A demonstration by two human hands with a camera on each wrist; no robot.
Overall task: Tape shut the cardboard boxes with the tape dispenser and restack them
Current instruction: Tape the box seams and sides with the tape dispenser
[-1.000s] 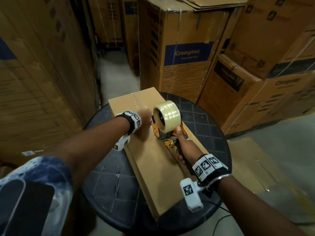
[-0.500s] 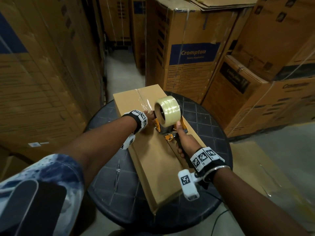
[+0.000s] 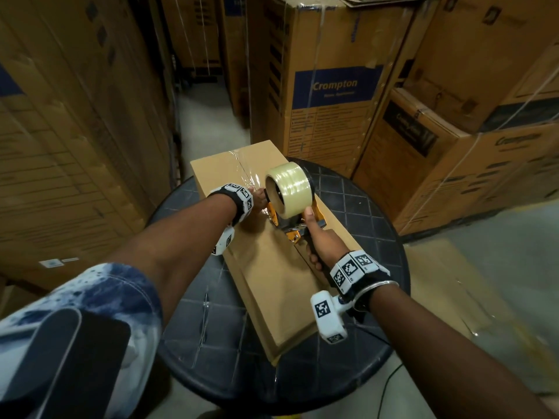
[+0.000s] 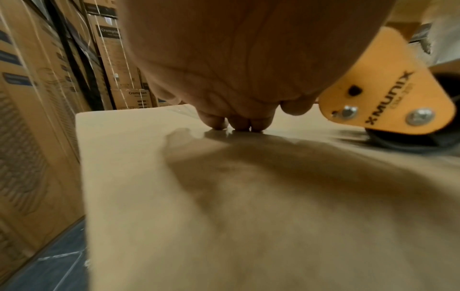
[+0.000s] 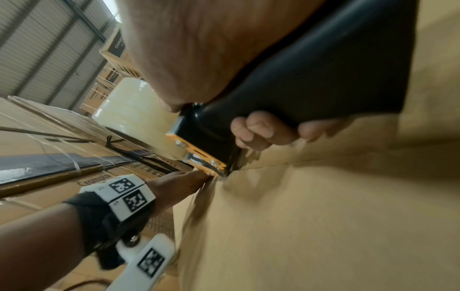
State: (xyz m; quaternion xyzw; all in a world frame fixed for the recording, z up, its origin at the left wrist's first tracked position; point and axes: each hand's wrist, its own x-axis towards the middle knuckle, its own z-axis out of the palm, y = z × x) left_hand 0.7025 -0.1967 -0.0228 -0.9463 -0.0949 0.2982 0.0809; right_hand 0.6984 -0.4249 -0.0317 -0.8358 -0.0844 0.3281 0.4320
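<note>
Box (image 3: 272,267) lies flat on round table (image 3: 363,213), long axis running away from me. R hand (image 3: 325,246) wraps the black handle of tape dispenser (image 3: 290,195), thumb up against the roll. Vs. 0.5 s ago I see the dispenser sitting further toward the far end of the box top. L hand (image 3: 257,201) has followed it, fingertips (image 4: 239,124) bent down, pressing clear tape strip (image 3: 245,170) just beside the orange frame; nothing gripped.
</note>
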